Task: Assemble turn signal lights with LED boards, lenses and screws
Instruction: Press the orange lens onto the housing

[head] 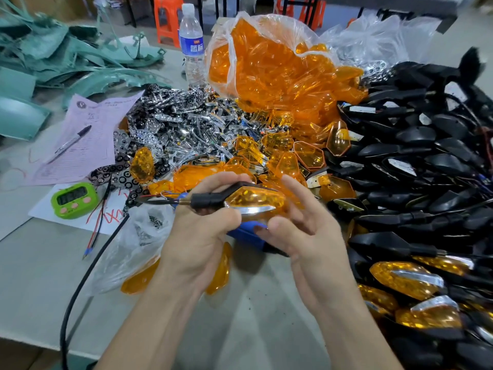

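While the left hand (202,228) has its fingers curled round the black stem of the turn signal (248,200), thumb on the near side and the rest wrapped over the far side, the right hand (306,231) just sits loose at the lens tip. Its fingers are pretty much straight and spread, and the thumb is tucked right under the chrome edge. Can't tell if it's actually touching the light. The light is held up off the table (40,276), amber lens facing up, with thin wires poking out of the stem end on the left.

Room-wise it's tight. Behind the turn signal, loose orange lenses and a chrome reflector pile (181,124) crowd right up to it, with the big lens bag (266,62) further back. To its right, the heap of black housings (426,156) runs all the way toward the near edge, with finished lights (408,279) mixed in. Directly below it there's a blue object (248,233), partly hidden by the hands. Left of it sit a clear plastic bag (136,244), a black cable (88,276) and a green timer (73,200). The only bare tabletop is nearer than the light, around the forearms.
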A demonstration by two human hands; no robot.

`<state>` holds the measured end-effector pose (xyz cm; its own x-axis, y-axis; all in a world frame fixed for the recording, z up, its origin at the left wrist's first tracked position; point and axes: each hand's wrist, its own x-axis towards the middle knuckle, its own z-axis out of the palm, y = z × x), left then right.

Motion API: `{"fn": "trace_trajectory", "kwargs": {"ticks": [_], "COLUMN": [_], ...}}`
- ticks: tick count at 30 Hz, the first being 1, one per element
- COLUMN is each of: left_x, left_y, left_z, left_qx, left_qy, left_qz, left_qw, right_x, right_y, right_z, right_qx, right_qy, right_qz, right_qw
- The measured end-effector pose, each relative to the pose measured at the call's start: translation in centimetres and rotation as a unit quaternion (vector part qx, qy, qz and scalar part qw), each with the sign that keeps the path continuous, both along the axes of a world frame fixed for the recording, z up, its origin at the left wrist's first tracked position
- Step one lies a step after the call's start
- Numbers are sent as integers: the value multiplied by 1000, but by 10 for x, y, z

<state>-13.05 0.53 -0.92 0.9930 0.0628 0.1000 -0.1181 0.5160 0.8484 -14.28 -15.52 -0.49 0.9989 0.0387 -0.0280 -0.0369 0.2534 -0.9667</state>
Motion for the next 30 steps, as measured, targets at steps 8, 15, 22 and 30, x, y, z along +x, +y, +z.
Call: {"fn": "trace_trajectory", "kwargs": {"ticks": [8, 15, 22, 30], "left_x": [7, 12, 11, -12], "left_y": [-19, -37, -42, -29], "left_z": [-7, -6, 1, 20], "left_qx": [28, 1, -44, 262], "left_qy": [-31, 3, -12, 109], "left_qz": [-16, 50, 46, -156], "left_qw": [999, 999, 998, 946], "right_x": [11, 19, 16, 44], "right_y": [15, 32, 46, 13], "right_z": [26, 44, 49, 66], "right_qx": [199, 184, 154, 37], "right_qy": [78, 104, 55, -10], "right_qz": [5, -54, -77, -62], "right_qw": [977, 976, 983, 997]}}
